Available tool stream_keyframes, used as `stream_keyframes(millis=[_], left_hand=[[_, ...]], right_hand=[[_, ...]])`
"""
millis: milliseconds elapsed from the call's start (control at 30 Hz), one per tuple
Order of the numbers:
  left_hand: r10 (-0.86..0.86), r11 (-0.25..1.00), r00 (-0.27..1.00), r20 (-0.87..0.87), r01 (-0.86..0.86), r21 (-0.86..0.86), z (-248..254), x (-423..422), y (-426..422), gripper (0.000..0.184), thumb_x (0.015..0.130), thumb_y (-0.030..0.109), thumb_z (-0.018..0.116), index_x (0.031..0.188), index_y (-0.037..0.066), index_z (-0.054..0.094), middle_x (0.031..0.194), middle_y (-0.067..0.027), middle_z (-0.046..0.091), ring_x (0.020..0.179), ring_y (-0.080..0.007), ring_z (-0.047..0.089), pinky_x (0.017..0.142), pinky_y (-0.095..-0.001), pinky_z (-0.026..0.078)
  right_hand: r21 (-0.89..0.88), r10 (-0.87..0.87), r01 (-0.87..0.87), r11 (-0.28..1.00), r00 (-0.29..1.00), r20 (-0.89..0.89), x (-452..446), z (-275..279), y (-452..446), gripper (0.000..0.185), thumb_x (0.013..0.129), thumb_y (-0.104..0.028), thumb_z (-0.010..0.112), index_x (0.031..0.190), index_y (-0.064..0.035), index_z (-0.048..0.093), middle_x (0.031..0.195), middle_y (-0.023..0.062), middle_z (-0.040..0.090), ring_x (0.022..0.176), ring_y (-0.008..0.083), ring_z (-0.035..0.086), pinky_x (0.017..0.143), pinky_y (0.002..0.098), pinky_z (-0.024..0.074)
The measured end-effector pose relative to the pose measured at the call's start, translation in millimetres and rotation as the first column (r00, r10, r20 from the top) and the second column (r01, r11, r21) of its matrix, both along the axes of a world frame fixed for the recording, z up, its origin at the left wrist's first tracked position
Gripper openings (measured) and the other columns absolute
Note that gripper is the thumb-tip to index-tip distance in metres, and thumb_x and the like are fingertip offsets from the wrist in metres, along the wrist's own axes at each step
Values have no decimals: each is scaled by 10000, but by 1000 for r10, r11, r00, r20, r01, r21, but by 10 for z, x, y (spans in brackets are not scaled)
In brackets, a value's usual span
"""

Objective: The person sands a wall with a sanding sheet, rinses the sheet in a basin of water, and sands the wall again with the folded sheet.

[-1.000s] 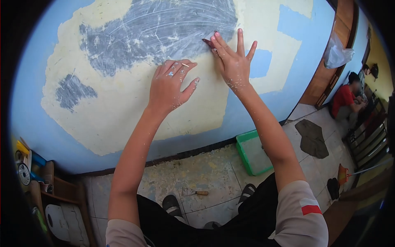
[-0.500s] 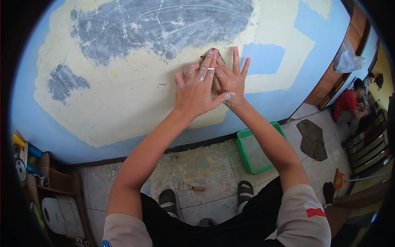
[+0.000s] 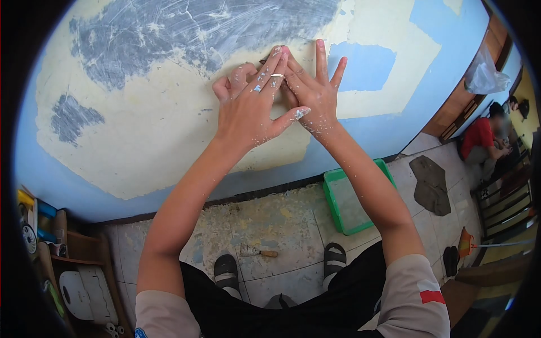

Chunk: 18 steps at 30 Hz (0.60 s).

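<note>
Dark piece: there it is, a small dark corner (image 3: 263, 61) poking out beside the fingertips at the wall (image 3: 169, 132), just under the grey patch (image 3: 203, 34); the rest of it sits hidden from me.
Right hand (image 3: 315, 104): up on the wall, ring and little fingers spread high, the others over the piece; how firmly it grips, I can't tell from here.
Left hand (image 3: 248, 115): thumb out wide, two fingers straight and laid against the right hand's fingers, the others bent, the hand closed round nothing; paint flecks all over the skin.
Wall: cream around the grey, light blue beyond.
Floor below: I've got a scraper (image 3: 267, 253) lying between the sandalled feet, wooden handle to the right.
Tray (image 3: 347, 230): green, near the wall, behind the right forearm.
Farther right: a brown cloth (image 3: 431, 185) flat on the tiles, then a person (image 3: 479, 141) in red, seated.
Far left: a shelf (image 3: 79, 245), crowded with things.
</note>
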<state>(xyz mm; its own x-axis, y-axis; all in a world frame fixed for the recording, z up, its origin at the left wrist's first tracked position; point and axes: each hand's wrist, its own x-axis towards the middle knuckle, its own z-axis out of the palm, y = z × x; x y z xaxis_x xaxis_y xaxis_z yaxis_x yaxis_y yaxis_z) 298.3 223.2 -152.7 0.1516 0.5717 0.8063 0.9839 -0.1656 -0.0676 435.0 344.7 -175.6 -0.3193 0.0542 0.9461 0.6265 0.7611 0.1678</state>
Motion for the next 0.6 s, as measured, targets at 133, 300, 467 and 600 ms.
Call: stream_keyframes(millis=[133,300,467,600], left_hand=[[-33,999,999,-30,33,24,-48,-96,77,951,890,672,702,1624,116,465,1687,-4,451,1214,-349,480,1095,-431,338],[-19,996,1000,-21,20,83,24,-54,115,968,882,645,730,1621,82,459,1699,-15,433,1168,-337,511,1072,-419,374],[-63,983,997,44,55,178,85,-40,131,990,871,663,725,1610,56,467,1691,-20,444,1154,-305,504,1067,-425,340],[8,985,999,-52,1,170,-48,-59,9,991,868,686,714,1603,65,479,1677,-14,461,1147,-286,496,1052,-441,299]], right_hand=[[42,-1,2,999,1000,-20,-34,6,46,401,942,-275,753,1340,-332,751,1490,-173,639,1587,368,336,1233,764,-17],[117,-43,48,992,998,-45,-118,163,81,376,945,-261,743,1314,-332,765,1477,-173,650,1587,357,341,1239,755,-16],[104,12,-2,995,995,-104,-224,285,21,302,940,-239,751,1229,-315,797,1457,-185,661,1573,345,371,1248,743,-14],[156,67,-53,986,994,-88,-162,196,58,253,937,-237,754,1176,-296,813,1432,-187,679,1528,324,433,1259,713,39]])
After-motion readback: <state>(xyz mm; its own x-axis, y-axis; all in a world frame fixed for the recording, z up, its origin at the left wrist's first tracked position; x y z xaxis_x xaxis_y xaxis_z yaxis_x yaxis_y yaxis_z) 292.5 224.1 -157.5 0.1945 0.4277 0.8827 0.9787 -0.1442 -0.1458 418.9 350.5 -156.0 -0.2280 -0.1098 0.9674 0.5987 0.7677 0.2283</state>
